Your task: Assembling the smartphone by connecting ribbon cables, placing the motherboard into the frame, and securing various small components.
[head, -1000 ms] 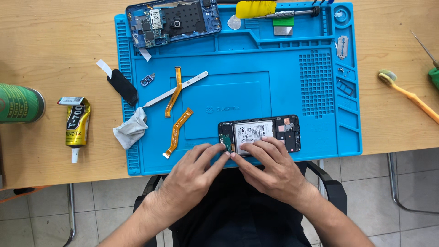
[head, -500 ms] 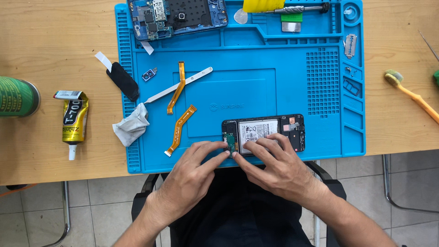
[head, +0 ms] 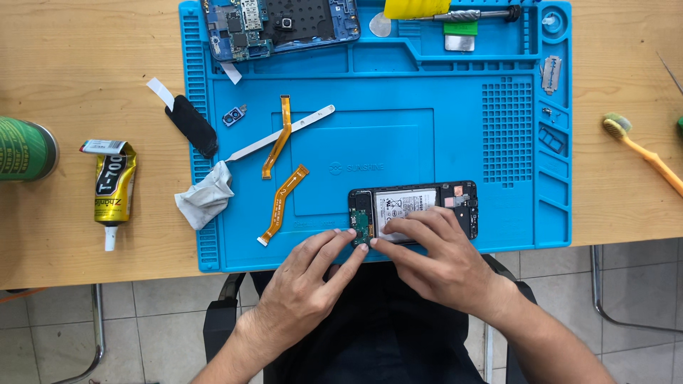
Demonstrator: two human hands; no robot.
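An opened phone body (head: 455, 203) with its white battery and a small green board showing lies near the front edge of a blue work mat (head: 427, 135). My left hand (head: 306, 281) rests at the mat's front edge, its fingertips touching the phone's left end by the green board. My right hand (head: 437, 259) lies over the phone's lower half, fingers spread on the battery. Neither hand lifts the phone. Two orange flex cables (head: 283, 203) and a white pry tool (head: 281, 134) lie left of the phone.
A second opened phone frame (head: 281, 25) sits at the mat's back. A glue tube (head: 114, 188), a green can (head: 25, 149), a black strip (head: 192, 126) and a crumpled wipe (head: 206, 195) are on the left. A toothbrush (head: 644, 155) lies on the wooden table, right.
The view has shifted slightly, so everything sits a little higher in the frame. Both hands stay on the phone, with only small finger movements at its left end.
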